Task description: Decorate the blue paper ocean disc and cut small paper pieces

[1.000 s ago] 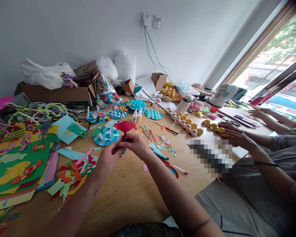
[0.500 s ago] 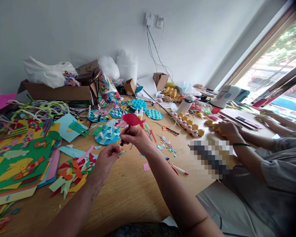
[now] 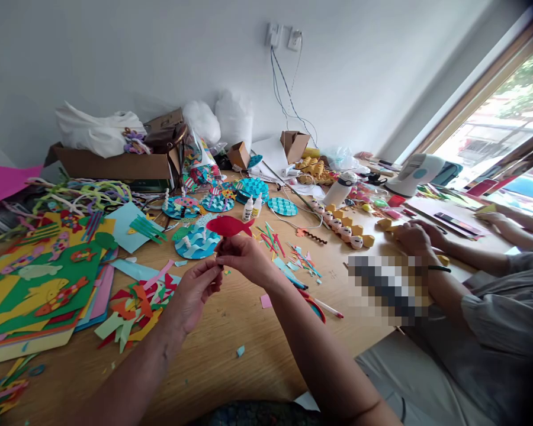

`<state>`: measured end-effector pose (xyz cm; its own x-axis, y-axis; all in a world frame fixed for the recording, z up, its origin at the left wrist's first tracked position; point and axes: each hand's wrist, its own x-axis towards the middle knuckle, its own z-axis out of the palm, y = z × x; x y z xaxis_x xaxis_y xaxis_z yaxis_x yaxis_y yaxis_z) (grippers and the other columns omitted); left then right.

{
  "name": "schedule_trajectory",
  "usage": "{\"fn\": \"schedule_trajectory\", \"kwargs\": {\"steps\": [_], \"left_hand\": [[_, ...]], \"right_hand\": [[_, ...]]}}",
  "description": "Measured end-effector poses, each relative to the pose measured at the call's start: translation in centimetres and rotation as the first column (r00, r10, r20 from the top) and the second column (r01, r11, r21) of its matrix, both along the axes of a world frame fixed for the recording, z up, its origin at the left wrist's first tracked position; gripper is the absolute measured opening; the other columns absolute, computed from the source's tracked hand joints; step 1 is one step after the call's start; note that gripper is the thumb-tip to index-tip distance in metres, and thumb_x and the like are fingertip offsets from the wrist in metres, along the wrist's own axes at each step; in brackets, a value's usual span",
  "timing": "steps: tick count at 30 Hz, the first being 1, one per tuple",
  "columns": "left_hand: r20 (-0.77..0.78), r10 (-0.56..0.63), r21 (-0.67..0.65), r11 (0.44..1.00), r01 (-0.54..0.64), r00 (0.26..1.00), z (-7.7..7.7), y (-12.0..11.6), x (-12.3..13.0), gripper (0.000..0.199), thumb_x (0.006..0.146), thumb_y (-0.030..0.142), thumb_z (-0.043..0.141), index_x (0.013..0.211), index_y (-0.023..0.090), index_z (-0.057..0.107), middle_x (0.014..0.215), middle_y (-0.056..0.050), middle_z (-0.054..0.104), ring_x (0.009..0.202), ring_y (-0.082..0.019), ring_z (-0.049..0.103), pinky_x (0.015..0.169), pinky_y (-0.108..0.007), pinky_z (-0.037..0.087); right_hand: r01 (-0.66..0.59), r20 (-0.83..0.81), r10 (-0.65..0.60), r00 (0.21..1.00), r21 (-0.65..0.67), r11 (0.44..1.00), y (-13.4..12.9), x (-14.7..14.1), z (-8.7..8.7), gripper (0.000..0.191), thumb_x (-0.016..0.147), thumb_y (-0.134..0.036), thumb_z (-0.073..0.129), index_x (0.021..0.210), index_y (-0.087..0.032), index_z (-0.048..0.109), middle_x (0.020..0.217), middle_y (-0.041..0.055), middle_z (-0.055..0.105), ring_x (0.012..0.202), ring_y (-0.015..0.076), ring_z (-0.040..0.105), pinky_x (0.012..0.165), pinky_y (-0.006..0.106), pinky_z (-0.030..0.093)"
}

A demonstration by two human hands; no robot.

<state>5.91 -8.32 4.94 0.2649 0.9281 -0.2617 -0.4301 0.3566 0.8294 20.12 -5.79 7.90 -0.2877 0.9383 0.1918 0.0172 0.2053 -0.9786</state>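
Observation:
A red paper fish [image 3: 228, 226] stands on top of a short dark brown stem that looks like a coiled pipe cleaner [image 3: 222, 244]. My right hand [image 3: 247, 260] is closed round this stem just under the fish. Fingertips of my left hand [image 3: 199, 289] pinch at the stem's lower end, touching the right fingers; most of the stem is hidden. Behind the hands lies a blue paper disc [image 3: 198, 244] with wavy strips. Two small white glue bottles [image 3: 247, 209] stand just beyond the fish. A similar brown coil [image 3: 315, 237] lies on the table to the right.
Coloured paper scraps [image 3: 135, 310] and stacked sheets with paper fish [image 3: 48, 290] cover the left. Scissors [image 3: 315, 309] and a pen [image 3: 331, 307] lie right of my forearm. An egg-carton strip [image 3: 344, 228] lies farther right, near a co-worker's hands [image 3: 413, 238]. Boxes and bags line the wall.
My left hand has moved up to meet the right at the brown stem. The fish has shifted slightly left. A small blue scrap now shows on the table in front.

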Motion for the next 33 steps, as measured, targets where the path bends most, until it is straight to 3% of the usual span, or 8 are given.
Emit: {"fn": "schedule_trajectory", "kwargs": {"steps": [6, 12, 24, 33], "left_hand": [[0.029, -0.022, -0.091, 0.996, 0.024, 0.999, -0.7, 0.2, -0.1, 0.032, 0.051, 0.03, 0.082, 0.069, 0.015, 0.061, 0.057, 0.004, 0.059, 0.051, -0.006, 0.052, 0.048, -0.017, 0.041], [0.054, -0.041, -0.148, 0.988, 0.048, 0.998, -2.0, 0.0, -0.1, 0.028, 0.052, 0.027, 0.081, 0.067, 0.015, 0.06, 0.054, 0.005, 0.057, 0.048, -0.006, 0.05, 0.045, -0.016, 0.04], [0.086, -0.046, -0.232, 0.97, 0.065, 0.995, -2.7, -0.9, -0.2, 0.025, 0.053, 0.022, 0.08, 0.069, 0.014, 0.061, 0.055, 0.003, 0.06, 0.047, -0.006, 0.053, 0.045, -0.017, 0.041], [0.07, -0.058, -0.216, 0.974, 0.072, 0.996, -3.5, -1.1, -0.5, 0.02, 0.056, 0.019, 0.079, 0.064, 0.013, 0.062, 0.052, 0.003, 0.058, 0.048, -0.005, 0.051, 0.045, -0.016, 0.038]], "right_hand": [[0.038, 0.258, -0.047, 0.965, 0.041, 0.998, -0.5, -0.2, -1.0, 0.009, 0.071, -0.018, 0.066, 0.08, -0.017, 0.064, 0.075, -0.0006, 0.064, 0.071, 0.0124, 0.059, 0.068, 0.024, 0.045], [0.042, 0.535, -0.183, 0.825, 0.263, 0.964, -1.7, -0.5, -0.9, 0.012, 0.074, -0.008, 0.062, 0.08, -0.017, 0.067, 0.079, 0.0009, 0.068, 0.073, 0.0129, 0.06, 0.067, 0.023, 0.042], [0.054, 0.56, -0.156, 0.813, 0.194, 0.98, -2.1, -0.3, -2.6, 0.011, 0.073, -0.007, 0.058, 0.076, -0.015, 0.065, 0.072, 0.0007, 0.063, 0.072, 0.0137, 0.058, 0.068, 0.024, 0.042], [-0.104, 0.638, -0.09, 0.764, 0.261, 0.96, -2.0, -0.2, -2.7, 0.022, 0.074, -0.005, 0.05, 0.074, -0.018, 0.067, 0.068, -0.0009, 0.061, 0.068, 0.0113, 0.054, 0.067, 0.022, 0.04]]}}
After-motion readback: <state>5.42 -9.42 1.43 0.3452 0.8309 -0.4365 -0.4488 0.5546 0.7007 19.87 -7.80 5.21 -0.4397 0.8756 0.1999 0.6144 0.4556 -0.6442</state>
